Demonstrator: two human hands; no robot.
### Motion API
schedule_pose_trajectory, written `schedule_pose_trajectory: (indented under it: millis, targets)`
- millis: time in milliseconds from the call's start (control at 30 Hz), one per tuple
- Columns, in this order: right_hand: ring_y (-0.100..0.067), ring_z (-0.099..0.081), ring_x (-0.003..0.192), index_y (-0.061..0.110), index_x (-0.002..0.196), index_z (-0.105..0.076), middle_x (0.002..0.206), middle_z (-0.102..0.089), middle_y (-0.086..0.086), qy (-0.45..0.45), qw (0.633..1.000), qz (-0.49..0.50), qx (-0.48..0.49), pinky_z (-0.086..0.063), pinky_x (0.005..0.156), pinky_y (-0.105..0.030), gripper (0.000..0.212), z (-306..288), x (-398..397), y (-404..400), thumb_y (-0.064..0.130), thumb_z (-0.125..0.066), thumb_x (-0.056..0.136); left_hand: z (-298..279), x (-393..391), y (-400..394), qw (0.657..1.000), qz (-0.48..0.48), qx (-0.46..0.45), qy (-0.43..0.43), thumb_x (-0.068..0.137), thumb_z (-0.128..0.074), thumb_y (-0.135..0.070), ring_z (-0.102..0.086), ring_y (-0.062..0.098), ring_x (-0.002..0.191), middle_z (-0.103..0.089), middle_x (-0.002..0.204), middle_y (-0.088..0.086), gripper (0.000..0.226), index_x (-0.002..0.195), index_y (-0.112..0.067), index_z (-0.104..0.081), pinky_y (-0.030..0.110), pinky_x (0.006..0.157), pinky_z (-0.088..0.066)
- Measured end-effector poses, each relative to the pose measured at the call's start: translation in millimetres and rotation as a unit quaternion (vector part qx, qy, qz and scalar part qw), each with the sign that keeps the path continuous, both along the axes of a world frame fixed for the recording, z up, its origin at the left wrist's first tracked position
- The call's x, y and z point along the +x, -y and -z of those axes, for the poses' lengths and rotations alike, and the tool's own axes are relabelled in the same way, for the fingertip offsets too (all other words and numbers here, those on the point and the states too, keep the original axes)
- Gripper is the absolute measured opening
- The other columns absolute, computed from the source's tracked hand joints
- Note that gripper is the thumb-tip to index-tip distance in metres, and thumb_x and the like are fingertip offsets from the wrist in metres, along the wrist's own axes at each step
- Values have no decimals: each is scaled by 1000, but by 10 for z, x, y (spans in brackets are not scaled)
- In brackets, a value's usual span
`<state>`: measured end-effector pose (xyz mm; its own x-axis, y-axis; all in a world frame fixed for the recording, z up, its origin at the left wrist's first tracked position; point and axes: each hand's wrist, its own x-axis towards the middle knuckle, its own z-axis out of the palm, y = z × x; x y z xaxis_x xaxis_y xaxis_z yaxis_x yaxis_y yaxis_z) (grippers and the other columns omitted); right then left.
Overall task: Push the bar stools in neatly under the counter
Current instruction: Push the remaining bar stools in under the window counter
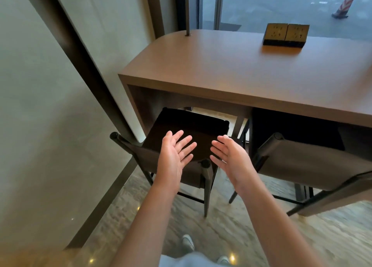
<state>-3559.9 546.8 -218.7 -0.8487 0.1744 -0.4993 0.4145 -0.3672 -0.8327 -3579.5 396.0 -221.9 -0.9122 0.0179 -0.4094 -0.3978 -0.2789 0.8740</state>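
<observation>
Left bar stool (187, 129): seat lodged partly under the table (231, 69), backrest projecting toward the floor side; right bar stool (310, 162) set just beside it, likewise partly under. Left hand (173, 156) and right hand (231, 156): held above the left stool's backrest, fingers (185, 144) straight and spread, nothing grasped. Step judged: approach before the push; contact on the backrest and a straight shove inward are called for.

Matt wood counter (231, 71), glossy stone floor (231, 232)
</observation>
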Motion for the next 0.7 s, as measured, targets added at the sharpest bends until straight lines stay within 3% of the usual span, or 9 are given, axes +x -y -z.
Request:
schedule_pose_trajectory:
  millis: [233, 400, 700]
  targets:
    - [-22, -58, 125, 12, 144, -49, 137, -61, -8, 3, 1000, 25, 6, -50, 104, -39, 46, -2, -142, 217, 34, -49, 104, 120, -92, 230, 999, 21, -31, 16, 107, -24, -54, -66, 14, 118, -65, 136, -1, 54, 144, -26, -52, 43, 115, -40]
    - [-25, -56, 128, 9, 144, -49, 138, -59, -10, 21, 996, 86, -10, -47, 107, -42, 45, -6, -466, 580, 31, -47, 104, 168, -503, 593, 993, 83, -87, -22, 107, -25, -51, -61, 10, 122, -59, 142, -5, 51, 147, -28, -47, 36, 113, -38]
    - [-27, -63, 118, 6, 137, -54, 127, -66, -13, 76, 976, 195, -53, -50, 105, -46, 39, 191, -809, 1455, 28, -47, 105, 376, -1168, 1644, 995, 84, -57, 7, 108, -20, -53, -66, 15, 116, -63, 131, -6, 54, 145, -26, -47, 42, 111, -45]
